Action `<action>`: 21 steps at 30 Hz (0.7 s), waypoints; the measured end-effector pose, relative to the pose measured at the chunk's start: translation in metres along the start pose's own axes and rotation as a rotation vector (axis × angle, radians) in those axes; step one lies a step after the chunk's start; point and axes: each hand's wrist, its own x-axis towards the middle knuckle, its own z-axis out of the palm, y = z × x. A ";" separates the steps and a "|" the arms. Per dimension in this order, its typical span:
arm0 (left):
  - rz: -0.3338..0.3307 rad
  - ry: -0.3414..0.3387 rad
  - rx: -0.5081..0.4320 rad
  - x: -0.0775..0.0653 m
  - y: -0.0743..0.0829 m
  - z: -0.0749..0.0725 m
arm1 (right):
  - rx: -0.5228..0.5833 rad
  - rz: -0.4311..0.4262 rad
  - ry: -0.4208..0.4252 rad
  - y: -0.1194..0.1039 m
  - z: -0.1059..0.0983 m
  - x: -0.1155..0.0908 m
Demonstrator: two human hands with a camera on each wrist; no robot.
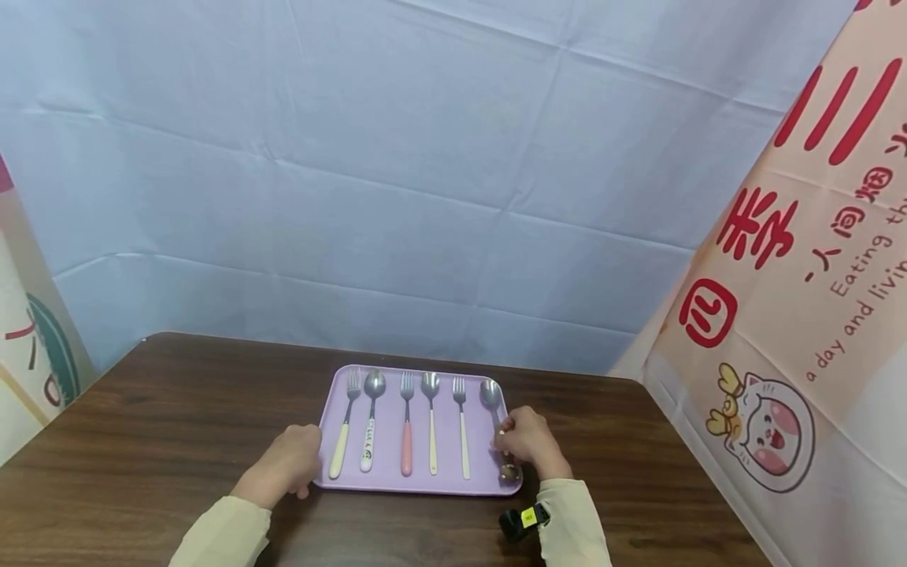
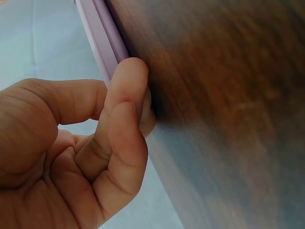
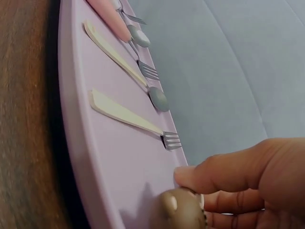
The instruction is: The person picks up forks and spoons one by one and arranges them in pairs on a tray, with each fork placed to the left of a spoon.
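A lilac tray [image 1: 386, 474] lies on the brown table, with forks and spoons laid side by side on it. My left hand [image 1: 286, 463] grips the tray's left edge, its fingers curled at the rim [image 2: 101, 43]. At the tray's right end, my right hand [image 1: 533, 439] pinches the handle of a metal spoon [image 1: 490, 391]; the handle ends in a brown rounded ornament [image 3: 183, 211]. Nearest to that spoon is a fork with a cream handle [image 1: 464, 453]. Further left come a cream-handled spoon [image 1: 433, 449], a pink-handled fork [image 1: 407, 450], a spoon with a patterned white handle [image 1: 368, 445] and a cream-handled fork [image 1: 339, 450].
The dark wooden table [image 1: 177, 409] extends on both sides of the tray. Pale blue cloth [image 1: 397, 197] hangs behind it, and a printed cloth [image 1: 794, 315] hangs at the right. A black device with a yellow label [image 1: 529, 517] sits at my right wrist.
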 end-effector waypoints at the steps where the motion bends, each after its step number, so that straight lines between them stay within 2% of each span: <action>1: 0.002 0.001 0.001 0.000 0.000 0.000 | -0.005 -0.007 0.001 0.000 0.001 0.000; 7: 0.000 0.002 -0.004 0.000 -0.001 0.001 | -0.065 -0.038 0.024 -0.003 0.009 0.004; 15: -0.003 0.001 -0.016 0.000 -0.001 0.001 | -0.081 0.022 0.019 -0.007 0.017 0.008; 21: -0.007 -0.003 -0.017 0.000 -0.001 0.000 | -0.064 0.024 0.007 -0.007 0.018 0.008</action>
